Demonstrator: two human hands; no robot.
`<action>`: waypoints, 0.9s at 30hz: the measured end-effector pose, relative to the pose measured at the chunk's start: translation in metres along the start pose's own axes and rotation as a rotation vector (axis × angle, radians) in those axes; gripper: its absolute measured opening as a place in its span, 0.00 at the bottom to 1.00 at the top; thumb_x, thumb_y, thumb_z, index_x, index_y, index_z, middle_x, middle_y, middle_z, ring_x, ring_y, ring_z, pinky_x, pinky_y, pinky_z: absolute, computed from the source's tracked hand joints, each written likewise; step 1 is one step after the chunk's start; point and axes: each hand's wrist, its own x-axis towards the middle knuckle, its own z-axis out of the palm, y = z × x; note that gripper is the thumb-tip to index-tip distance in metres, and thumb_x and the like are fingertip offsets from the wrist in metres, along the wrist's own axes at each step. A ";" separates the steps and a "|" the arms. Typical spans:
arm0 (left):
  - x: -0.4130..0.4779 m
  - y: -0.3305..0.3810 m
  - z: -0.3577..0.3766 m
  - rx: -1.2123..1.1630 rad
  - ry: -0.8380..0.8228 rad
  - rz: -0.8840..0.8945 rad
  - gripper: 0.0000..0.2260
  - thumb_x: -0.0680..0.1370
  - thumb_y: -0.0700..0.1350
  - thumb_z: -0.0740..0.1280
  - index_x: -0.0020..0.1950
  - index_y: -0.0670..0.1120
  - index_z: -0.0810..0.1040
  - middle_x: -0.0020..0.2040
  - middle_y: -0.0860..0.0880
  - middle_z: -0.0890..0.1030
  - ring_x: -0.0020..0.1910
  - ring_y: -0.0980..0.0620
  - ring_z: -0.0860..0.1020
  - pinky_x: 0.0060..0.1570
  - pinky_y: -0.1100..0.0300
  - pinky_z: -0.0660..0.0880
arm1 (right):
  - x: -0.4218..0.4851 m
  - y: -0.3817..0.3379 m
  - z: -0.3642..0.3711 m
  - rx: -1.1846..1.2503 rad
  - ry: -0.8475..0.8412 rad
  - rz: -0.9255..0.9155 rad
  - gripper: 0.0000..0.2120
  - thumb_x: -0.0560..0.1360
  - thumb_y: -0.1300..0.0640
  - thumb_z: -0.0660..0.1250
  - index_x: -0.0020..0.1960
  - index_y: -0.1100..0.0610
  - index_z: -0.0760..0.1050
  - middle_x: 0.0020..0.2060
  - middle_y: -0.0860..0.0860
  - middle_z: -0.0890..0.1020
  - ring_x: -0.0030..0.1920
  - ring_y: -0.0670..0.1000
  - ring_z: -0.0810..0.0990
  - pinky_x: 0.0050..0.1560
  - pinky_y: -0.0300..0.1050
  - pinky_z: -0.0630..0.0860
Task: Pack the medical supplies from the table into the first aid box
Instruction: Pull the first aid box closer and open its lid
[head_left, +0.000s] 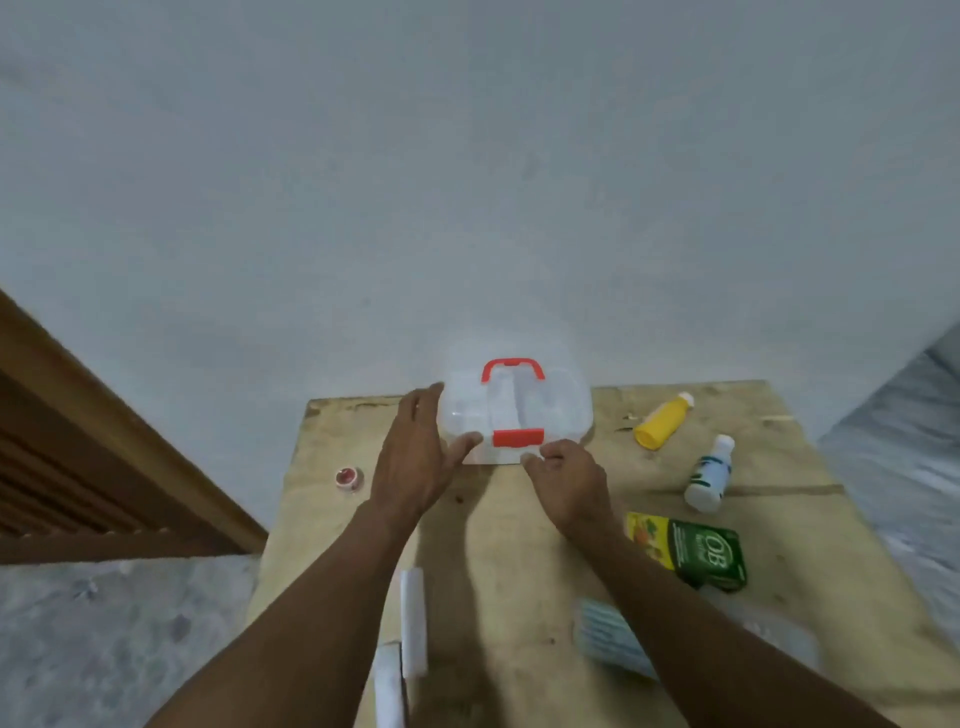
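Near edge, left: two white rolls (413, 623) lie on the wooden tabletop (498, 545) beside the left forearm, one partly cut off by the frame.
Near edge, right: a pale blue striped item (602, 631), blurred, lies partly under the right forearm.
Right side, middle: a green and yellow packet (696, 553) lies flat; beyond it a white bottle (709, 475) on its side, and farther still a yellow bottle (662, 421), also on its side.
Left side, middle: a small round red-topped tin (348, 477) sits near the tabletop's left edge.
Left hand (415, 457): fingers spread wide, thumb against the front of the box and fingertips curved along its left side.
Right hand (569, 480): fingers curled narrow, tips touching the box's lower front edge just below the latch.
First aid box (550, 410): clear plastic, lid shut, at the far edge of the tabletop against the wall (467, 182).
Box fittings: red latch (518, 437) on the front, red handle (512, 368) on top.
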 end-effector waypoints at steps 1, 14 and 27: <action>0.007 -0.003 0.003 -0.030 -0.002 0.000 0.33 0.77 0.57 0.68 0.76 0.44 0.64 0.73 0.44 0.68 0.71 0.46 0.67 0.65 0.56 0.67 | 0.001 -0.003 0.007 0.054 0.024 0.032 0.15 0.77 0.50 0.69 0.55 0.60 0.81 0.52 0.55 0.84 0.55 0.58 0.81 0.56 0.45 0.74; 0.041 -0.022 0.035 -0.324 -0.088 -0.117 0.35 0.78 0.58 0.66 0.81 0.52 0.55 0.80 0.51 0.58 0.79 0.50 0.55 0.75 0.52 0.56 | 0.013 -0.020 0.042 0.722 0.072 0.431 0.15 0.75 0.43 0.69 0.52 0.54 0.77 0.46 0.55 0.83 0.47 0.54 0.82 0.54 0.52 0.82; 0.042 -0.024 0.041 -0.391 -0.043 -0.156 0.35 0.77 0.56 0.70 0.80 0.51 0.58 0.79 0.51 0.62 0.78 0.49 0.59 0.75 0.48 0.61 | 0.009 -0.015 0.069 1.316 0.056 0.588 0.24 0.72 0.48 0.73 0.65 0.57 0.75 0.55 0.52 0.85 0.55 0.51 0.84 0.54 0.46 0.81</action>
